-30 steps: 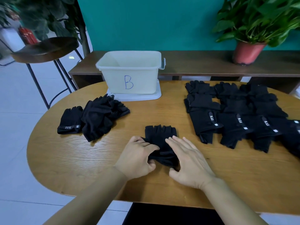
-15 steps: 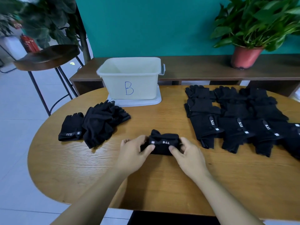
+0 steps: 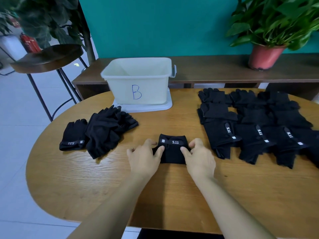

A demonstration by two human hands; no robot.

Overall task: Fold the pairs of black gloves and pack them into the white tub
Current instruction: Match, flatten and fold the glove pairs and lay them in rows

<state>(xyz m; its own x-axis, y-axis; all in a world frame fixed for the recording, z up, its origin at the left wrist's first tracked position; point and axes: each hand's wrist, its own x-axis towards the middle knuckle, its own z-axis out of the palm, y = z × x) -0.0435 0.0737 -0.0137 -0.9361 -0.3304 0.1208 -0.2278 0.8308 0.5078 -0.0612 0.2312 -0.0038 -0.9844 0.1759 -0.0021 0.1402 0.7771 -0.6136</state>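
Head view. We record a folded pair of gloves [image 3: 172, 150] lying on the wooden table [image 3: 172, 195], near its front middle, with a "5.11" strap label facing up along the far edge of the bundle. The left hand [image 3: 144, 156] grips the bundle's left side: the thumb presses on top and the fingers curl at the far left corner. The right hand [image 3: 200, 157] grips the right side in mirror fashion, thumb on top and fingers curled at the far right corner. The two hands are apart, with the bundle between them, and both forearms reach in from the near edge.

The white tub [image 3: 151, 90], marked with a blue "B" on its near wall, stands upright at the far edge of the table, on a flat white lid [image 3: 146, 107]. It is well apart from the folded pair, straight beyond it.

To the left we note a loose heap of black gloves [image 3: 105, 130], with a single flat glove [image 3: 74, 135] touching its left side. To the right, rows of black gloves [image 3: 255, 128] lie overlapping, several showing strap labels.

Beyond the table a dark wooden bench [image 3: 215, 68] runs along a teal wall [image 3: 155, 26] and carries a potted plant [image 3: 265, 56] in a red pot. A dark stool [image 3: 46, 57] stands at the far left.
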